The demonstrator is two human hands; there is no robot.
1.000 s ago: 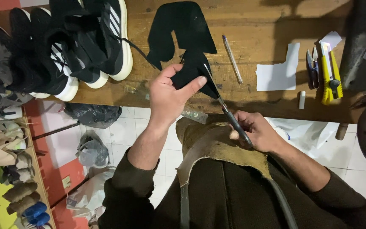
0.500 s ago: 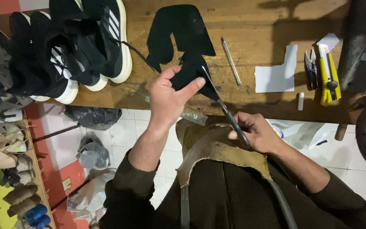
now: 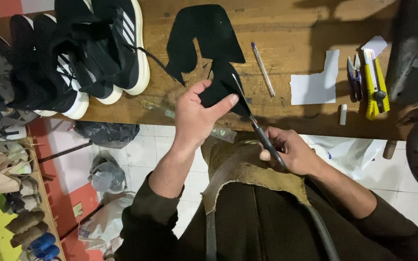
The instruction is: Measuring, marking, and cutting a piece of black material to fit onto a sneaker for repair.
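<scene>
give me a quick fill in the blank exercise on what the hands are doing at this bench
1. The left hand pinches a piece of ____ fabric.
2. The right hand works a pair of ____ into that fabric.
3. The pen lies on the wooden ____.
4. The utility knife has a ____ body.

Missing words: black; scissors; bench; yellow

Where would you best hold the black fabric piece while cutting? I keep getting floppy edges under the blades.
Pinch the black fabric piece at its lower tab, beside the scissors, coming from the left as the left hand does. The right hand works the handles, so that side stays free.
</scene>
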